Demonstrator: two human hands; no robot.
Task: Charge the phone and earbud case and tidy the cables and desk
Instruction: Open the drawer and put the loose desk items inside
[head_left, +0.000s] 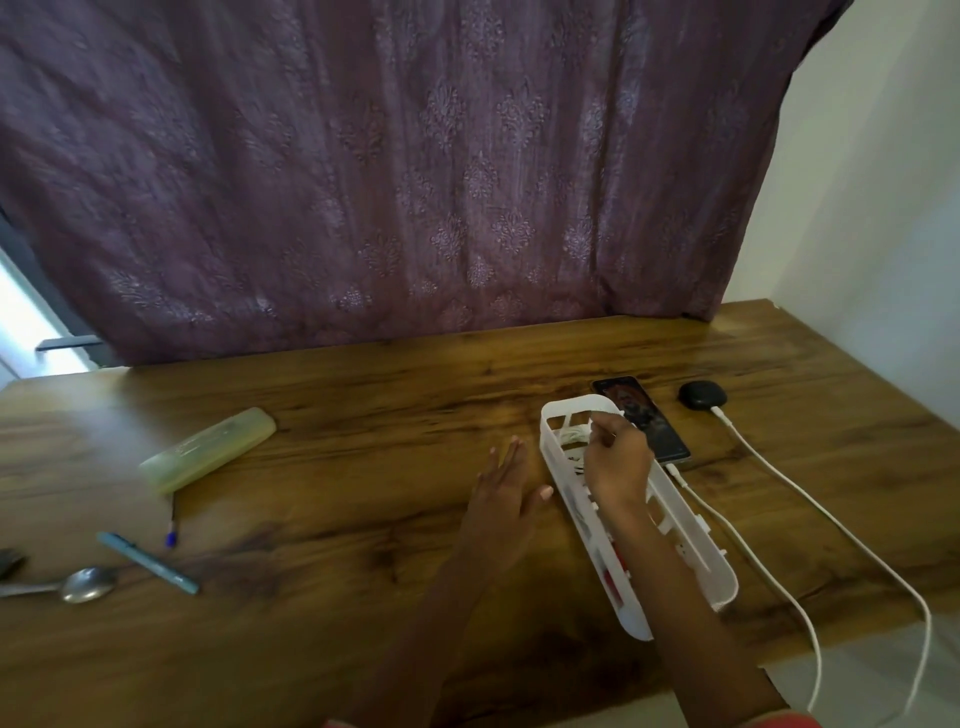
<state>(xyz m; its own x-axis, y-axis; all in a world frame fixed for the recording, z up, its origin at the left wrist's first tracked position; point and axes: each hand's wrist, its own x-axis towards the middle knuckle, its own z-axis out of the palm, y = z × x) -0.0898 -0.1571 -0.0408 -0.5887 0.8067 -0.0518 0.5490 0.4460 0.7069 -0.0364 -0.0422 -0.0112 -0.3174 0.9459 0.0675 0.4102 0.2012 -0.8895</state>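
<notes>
The middle of the white tray (724, 582) is hidden by the right hand (618, 462), and whether anything is held in its fingers cannot be told. Far left of the tray the spoon (87, 584) is cut off by the edge, and right of it two white cables (750, 444) are cut off.

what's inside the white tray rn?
A coiled white cable lies at the far end of the white tray, a red item nearer. The right hand covers the middle, so that part is hidden.
</notes>
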